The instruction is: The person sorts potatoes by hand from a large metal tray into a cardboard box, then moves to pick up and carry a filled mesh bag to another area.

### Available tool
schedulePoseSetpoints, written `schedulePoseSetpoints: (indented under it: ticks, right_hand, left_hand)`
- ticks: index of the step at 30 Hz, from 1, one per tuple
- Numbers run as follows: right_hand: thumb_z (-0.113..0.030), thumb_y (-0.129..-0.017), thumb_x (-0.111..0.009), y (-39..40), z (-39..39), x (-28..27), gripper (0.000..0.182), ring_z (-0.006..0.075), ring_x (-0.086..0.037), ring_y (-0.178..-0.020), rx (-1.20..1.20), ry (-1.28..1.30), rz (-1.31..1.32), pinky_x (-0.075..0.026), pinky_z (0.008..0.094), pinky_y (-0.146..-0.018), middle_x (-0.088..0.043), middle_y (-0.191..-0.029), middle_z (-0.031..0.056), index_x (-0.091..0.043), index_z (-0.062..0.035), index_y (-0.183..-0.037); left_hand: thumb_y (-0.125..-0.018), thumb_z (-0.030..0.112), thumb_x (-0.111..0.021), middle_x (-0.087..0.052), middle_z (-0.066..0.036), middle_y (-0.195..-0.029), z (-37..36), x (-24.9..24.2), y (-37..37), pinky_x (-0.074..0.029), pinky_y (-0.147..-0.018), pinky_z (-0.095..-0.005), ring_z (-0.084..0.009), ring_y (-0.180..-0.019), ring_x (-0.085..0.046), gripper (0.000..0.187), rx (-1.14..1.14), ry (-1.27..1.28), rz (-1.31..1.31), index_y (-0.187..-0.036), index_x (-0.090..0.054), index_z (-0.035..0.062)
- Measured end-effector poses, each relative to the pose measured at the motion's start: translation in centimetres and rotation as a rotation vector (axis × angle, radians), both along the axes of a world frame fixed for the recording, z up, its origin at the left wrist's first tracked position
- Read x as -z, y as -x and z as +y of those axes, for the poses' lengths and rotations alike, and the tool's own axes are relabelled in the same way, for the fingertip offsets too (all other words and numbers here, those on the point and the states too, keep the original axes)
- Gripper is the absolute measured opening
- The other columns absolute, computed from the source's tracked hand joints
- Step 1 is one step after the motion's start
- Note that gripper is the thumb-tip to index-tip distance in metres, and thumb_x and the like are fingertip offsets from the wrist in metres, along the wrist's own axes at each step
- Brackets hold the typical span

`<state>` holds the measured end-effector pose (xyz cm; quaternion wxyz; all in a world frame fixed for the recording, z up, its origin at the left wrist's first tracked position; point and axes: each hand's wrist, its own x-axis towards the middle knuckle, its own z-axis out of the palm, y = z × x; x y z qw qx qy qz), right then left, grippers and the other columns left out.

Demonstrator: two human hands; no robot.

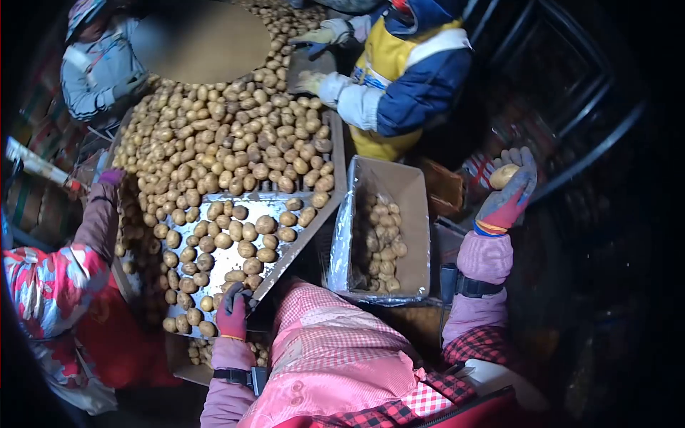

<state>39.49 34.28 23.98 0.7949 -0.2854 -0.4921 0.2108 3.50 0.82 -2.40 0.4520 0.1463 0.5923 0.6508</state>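
Note:
My right hand, in a grey and pink glove, is raised at the right with its palm up and holds a potato. My left hand, gloved the same way, is at the front right edge of the metal sorting tray. Its fingers look loosely apart, with no potato visible in them. Just beyond its fingertips several potatoes lie on the tray. Below my left hand, a box with potatoes is partly hidden by my arm.
A plastic-lined carton holding potatoes stands right of the tray. Potatoes heap across the table's far part. Co-workers stand at far left, near left and far right. Metal rails run along the right.

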Motion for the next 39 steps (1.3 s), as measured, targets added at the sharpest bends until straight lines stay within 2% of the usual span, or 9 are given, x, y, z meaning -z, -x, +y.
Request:
schedulePoseSetpoints:
  ticks: [4, 7, 10, 20, 25, 28, 33, 36, 39]
  right_hand:
    - [-0.038, -0.098, -0.048, -5.6, 1.7, 14.8, 0.046, 0.0261, -0.059, -0.107, 0.136, 0.651, -1.227, -0.047, 0.0390, -0.093, -0.061, -0.117, 0.0143, -0.052, -0.0060, -0.131]
    - [-0.055, -0.096, -0.042, -4.3, -6.3, 24.3, 0.059, 0.0368, -0.058, -0.114, -0.806, 0.869, -1.994, -0.043, 0.0447, -0.100, -0.063, -0.119, 0.0212, -0.060, -0.0081, -0.126]
    - [-0.059, -0.094, -0.042, -2.0, -12.9, 26.8, 0.063, 0.0370, -0.056, -0.117, -0.648, 1.267, -1.961, -0.041, 0.0447, -0.102, -0.060, -0.125, 0.0208, -0.059, -0.0082, -0.127]
    - [-0.060, -0.094, -0.040, -3.4, -13.3, 26.7, 0.064, 0.0346, -0.056, -0.118, -0.647, 1.183, -1.702, -0.041, 0.0431, -0.102, -0.060, -0.127, 0.0178, -0.057, -0.0116, -0.131]
    - [-0.046, -0.088, -0.059, -2.2, -5.0, 28.3, 0.066, 0.0375, -0.056, -0.119, -0.823, 1.216, -1.624, -0.043, 0.0440, -0.101, -0.059, -0.127, 0.0219, -0.043, -0.0128, -0.142]
    - [-0.043, -0.081, -0.067, 1.6, -0.5, 29.6, 0.078, 0.0380, -0.050, -0.125, -0.328, 1.049, -1.656, -0.043, 0.0430, -0.102, -0.046, -0.142, 0.0220, -0.038, -0.0121, -0.146]
    - [-0.039, -0.073, -0.077, 4.3, -1.3, 36.6, 0.081, 0.0357, -0.057, -0.117, -0.847, 1.012, -1.976, -0.047, 0.0423, -0.097, -0.054, -0.130, 0.0229, -0.045, -0.0071, -0.140]
    - [-0.051, -0.078, -0.073, 1.8, -4.1, 31.8, 0.070, 0.0263, -0.069, -0.088, -1.358, 1.380, -1.174, -0.055, 0.0361, -0.075, -0.068, -0.102, 0.0172, -0.056, -0.0042, -0.128]
    - [-0.062, -0.084, -0.063, -0.8, -5.9, 26.0, 0.065, 0.0176, -0.067, -0.072, -1.246, 1.679, -0.441, -0.052, 0.0273, -0.059, -0.069, -0.093, 0.0127, -0.060, -0.0063, -0.116]
  left_hand:
    - [-0.098, 0.008, -0.050, -0.065, -0.012, -0.107, -0.1, -0.6, -0.6, -0.056, -0.077, -0.0294, -0.0158, -0.085, -0.064, 0.035, -0.042, 0.052, 0.078, -0.132, -0.051, -0.0002]
    - [-0.098, 0.009, -0.051, -0.065, -0.011, -0.109, -0.4, -0.5, -1.1, -0.055, -0.081, -0.0296, -0.0151, -0.088, -0.063, 0.035, -0.041, -0.002, 0.150, -0.132, -0.051, -0.0003]
    - [-0.098, 0.010, -0.051, -0.064, -0.011, -0.111, -0.7, -0.1, -0.9, -0.055, -0.080, -0.0295, -0.0147, -0.088, -0.063, 0.036, -0.019, -0.008, 0.177, -0.133, -0.051, -0.0004]
    - [-0.097, 0.006, -0.052, -0.063, -0.011, -0.112, -0.8, 0.7, -1.8, -0.052, -0.084, -0.0279, -0.0159, -0.090, -0.062, 0.036, -0.109, 0.019, 0.261, -0.133, -0.050, -0.0023]
    - [-0.097, 0.006, -0.053, -0.063, -0.013, -0.119, -1.5, -1.4, -4.1, -0.049, -0.091, -0.0306, -0.0194, -0.107, -0.061, 0.036, -0.076, 0.047, 0.411, -0.132, -0.053, -0.0024]
    - [-0.097, 0.009, -0.055, -0.065, -0.011, -0.116, -3.0, -2.7, -7.0, -0.049, -0.092, -0.0308, -0.0183, -0.104, -0.062, 0.035, -0.003, 0.189, 0.424, -0.130, -0.055, -0.0012]
    - [-0.096, 0.005, -0.054, -0.065, -0.014, -0.113, -5.8, -0.8, -9.8, -0.053, -0.087, -0.0316, -0.0187, -0.095, -0.065, 0.035, 0.051, 0.281, 0.248, -0.131, -0.054, -0.0020]
    - [-0.096, 0.005, -0.053, -0.064, -0.015, -0.114, -5.6, -1.5, -10.8, -0.053, -0.087, -0.0324, -0.0197, -0.094, -0.065, 0.036, 0.052, 0.226, 0.155, -0.131, -0.053, -0.0022]
    - [-0.096, 0.007, -0.054, -0.063, -0.013, -0.119, -2.8, -4.0, -12.7, -0.053, -0.088, -0.0323, -0.0193, -0.098, -0.064, 0.039, 0.116, 0.232, 0.207, -0.133, -0.052, -0.0020]
